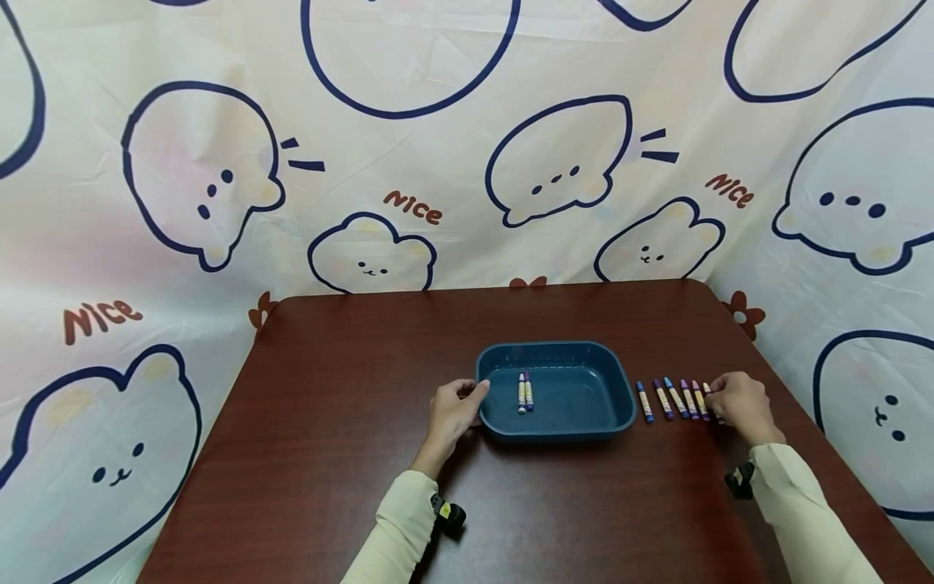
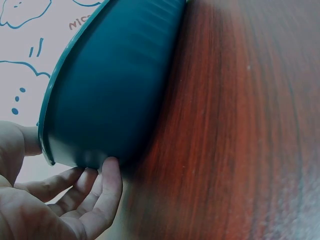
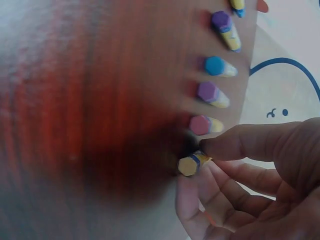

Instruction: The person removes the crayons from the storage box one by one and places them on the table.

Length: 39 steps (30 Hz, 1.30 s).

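A dark teal plastic tray stands on the table, and my left hand grips its left end. In the left wrist view the thumb lies at the rim while the fingers press the tray's outer wall. Two crayons lie side by side inside, towards the left. At the right end of a row of crayons, my right hand pinches a crayon with a pale yellow end between thumb and fingers. Beside it in the right wrist view is a pink-ended crayon.
Several more crayons, among them a blue one nearest the tray, lie in a row on the brown wooden table. A cream cloth with cartoon drawings hangs behind and along both sides of the table.
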Motion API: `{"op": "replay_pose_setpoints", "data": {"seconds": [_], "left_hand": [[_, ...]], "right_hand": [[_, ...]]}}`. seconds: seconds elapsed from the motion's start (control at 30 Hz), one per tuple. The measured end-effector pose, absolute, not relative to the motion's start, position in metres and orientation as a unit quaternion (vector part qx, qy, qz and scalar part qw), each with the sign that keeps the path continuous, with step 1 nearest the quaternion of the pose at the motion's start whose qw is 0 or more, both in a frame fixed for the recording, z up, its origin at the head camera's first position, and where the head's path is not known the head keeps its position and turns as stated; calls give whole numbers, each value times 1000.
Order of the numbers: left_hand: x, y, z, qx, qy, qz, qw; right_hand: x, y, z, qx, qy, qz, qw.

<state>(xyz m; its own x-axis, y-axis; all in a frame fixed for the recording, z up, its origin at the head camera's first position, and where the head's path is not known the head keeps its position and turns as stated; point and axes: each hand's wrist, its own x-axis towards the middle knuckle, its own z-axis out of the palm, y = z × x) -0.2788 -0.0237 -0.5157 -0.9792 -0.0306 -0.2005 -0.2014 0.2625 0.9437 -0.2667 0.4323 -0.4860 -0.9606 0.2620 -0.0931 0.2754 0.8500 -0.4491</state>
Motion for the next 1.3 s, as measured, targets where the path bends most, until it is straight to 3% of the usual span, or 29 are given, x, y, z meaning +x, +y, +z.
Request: {"op": "replay_pose_setpoints", "data": {"seconds": [0.4,0.63,0.97,1.3], "left_hand": [[-277,-26,-513,-60,791,605,64],[-276,-25,-514,-69,796,598,61],[-278,-25,-511,-61,786,612,56],[-273,-25,-516,-55,780,622,44]], "right_hand": [[-264,426,-485,141,964,-226,24],[-261,410,-467,125,968,-216,-39],[-277,341,-422,64,962,-254,-81],[-286,257,-427,4,955,-293,-35]]}}
